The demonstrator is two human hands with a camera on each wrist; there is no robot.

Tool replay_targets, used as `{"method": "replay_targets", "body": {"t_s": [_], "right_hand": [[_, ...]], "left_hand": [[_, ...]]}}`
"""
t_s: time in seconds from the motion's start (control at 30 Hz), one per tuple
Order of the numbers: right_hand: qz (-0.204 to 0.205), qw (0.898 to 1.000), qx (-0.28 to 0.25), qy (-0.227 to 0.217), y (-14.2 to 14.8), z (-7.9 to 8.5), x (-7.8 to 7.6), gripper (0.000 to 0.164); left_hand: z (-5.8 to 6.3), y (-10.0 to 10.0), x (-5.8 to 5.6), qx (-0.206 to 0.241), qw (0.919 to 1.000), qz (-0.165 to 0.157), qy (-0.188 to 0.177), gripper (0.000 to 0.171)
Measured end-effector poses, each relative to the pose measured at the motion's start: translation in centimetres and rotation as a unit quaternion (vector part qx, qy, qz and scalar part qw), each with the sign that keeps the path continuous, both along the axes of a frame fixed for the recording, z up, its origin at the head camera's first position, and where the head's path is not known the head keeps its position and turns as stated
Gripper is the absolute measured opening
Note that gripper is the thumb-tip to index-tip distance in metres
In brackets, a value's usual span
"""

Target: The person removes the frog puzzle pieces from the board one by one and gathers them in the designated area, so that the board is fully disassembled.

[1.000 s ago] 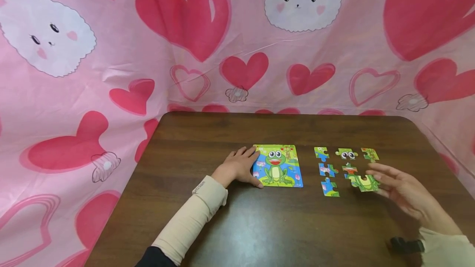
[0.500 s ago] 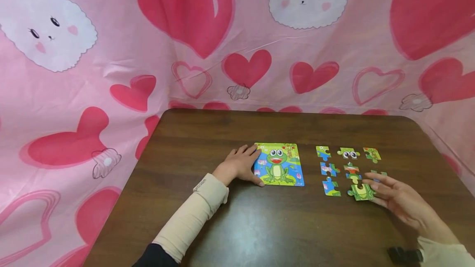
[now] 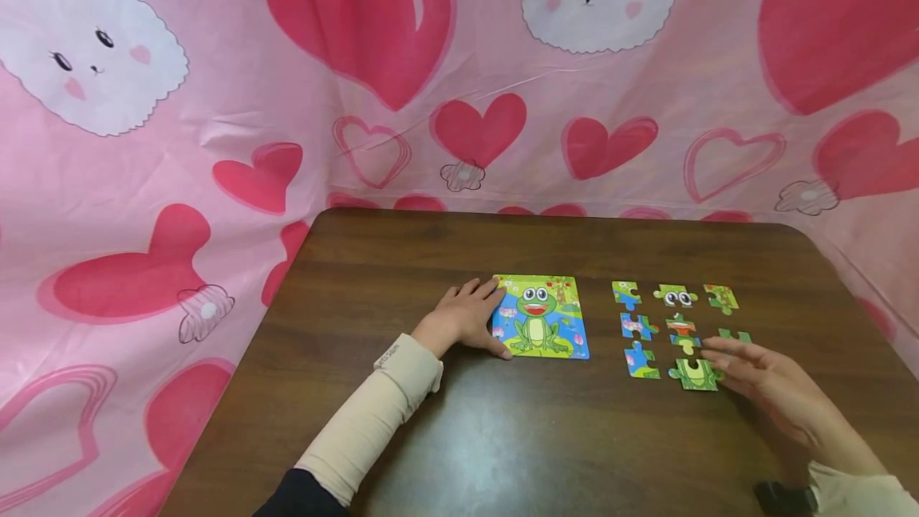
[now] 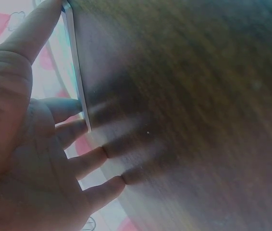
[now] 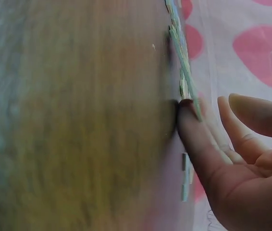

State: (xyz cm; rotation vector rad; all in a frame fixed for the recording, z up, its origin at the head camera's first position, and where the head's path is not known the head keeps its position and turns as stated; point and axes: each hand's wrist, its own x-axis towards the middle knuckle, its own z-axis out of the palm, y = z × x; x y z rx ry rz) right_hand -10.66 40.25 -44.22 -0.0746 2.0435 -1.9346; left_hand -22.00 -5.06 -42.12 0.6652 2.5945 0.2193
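On the wooden table lies a square frog picture board (image 3: 540,317). My left hand (image 3: 463,319) rests at its left edge, fingers spread, thumb near the lower corner; in the left wrist view the thumb and some fingertips touch the board's edge (image 4: 76,67). To the right are loose jigsaw pieces. My right hand (image 3: 778,389) holds the frog-belly puzzle piece (image 3: 695,374) by its right side, below the frog-mouth piece (image 3: 684,333). In the right wrist view this piece (image 5: 186,72) tilts, its near edge at my fingertips. A green piece (image 3: 734,336) is partly hidden behind the hand.
A left column holds three pieces, the middle one pink and blue (image 3: 636,326). Above are the frog-eyes piece (image 3: 675,296) and a green corner piece (image 3: 720,297). A pink heart-patterned cloth (image 3: 402,158) hangs behind the table (image 3: 445,254).
My right hand has brought the frog-belly piece left and down, from over the mouth piece to below it. The mouth piece now shows more fully. My left hand stays at the board.
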Motion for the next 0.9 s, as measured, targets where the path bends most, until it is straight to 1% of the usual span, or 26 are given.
{"method": "replay_targets", "body": {"t_s": [0.07,0.2,0.23,0.3,0.37,0.53,0.6,0.67,0.73,0.83,0.9], "right_hand": [[-0.013,1.000,0.012,0.011,-0.1,0.2,0.1,0.036],[-0.025,0.999,0.022,0.028,-0.1,0.5,0.1,0.035],[-0.025,0.999,0.015,0.030,0.0,0.6,0.1,0.036],[-0.022,0.999,0.019,0.035,0.1,0.9,0.0,0.036],[-0.024,0.999,0.034,0.031,0.0,1.2,-0.3,0.034],[-0.014,0.996,0.079,0.025,-1.2,2.2,-1.4,0.028],[-0.007,0.995,0.093,0.029,-2.1,2.5,-2.0,0.027],[-0.006,0.994,0.104,0.016,-3.3,2.9,-2.8,0.026],[-0.004,0.993,0.114,0.002,-4.6,3.2,-3.6,0.030],[0.004,0.990,0.138,-0.016,-6.7,3.5,-4.8,0.048],[0.012,0.988,0.155,-0.020,-8.1,3.6,-5.5,0.059]], "left_hand": [[0.1,0.0,0.0,-0.001,1.0000,0.000,0.001,0.111],[0.1,0.0,0.0,-0.002,1.0000,0.000,0.003,0.111],[0.1,-0.1,0.0,-0.002,1.0000,0.000,0.003,0.111],[0.1,-0.1,0.0,-0.003,1.0000,0.000,0.003,0.111],[0.2,-0.1,0.0,-0.003,1.0000,0.000,0.002,0.111],[0.3,-0.1,0.1,-0.002,1.0000,0.000,0.002,0.111],[0.3,-0.1,0.1,-0.002,1.0000,-0.001,0.001,0.111],[0.3,-0.1,0.1,-0.004,1.0000,-0.001,0.001,0.111],[0.2,-0.1,0.0,-0.007,1.0000,-0.002,0.002,0.112],[0.1,-0.1,0.0,-0.010,0.9999,-0.003,0.005,0.112],[0.1,-0.1,0.0,-0.012,0.9999,-0.004,0.006,0.112]]}}
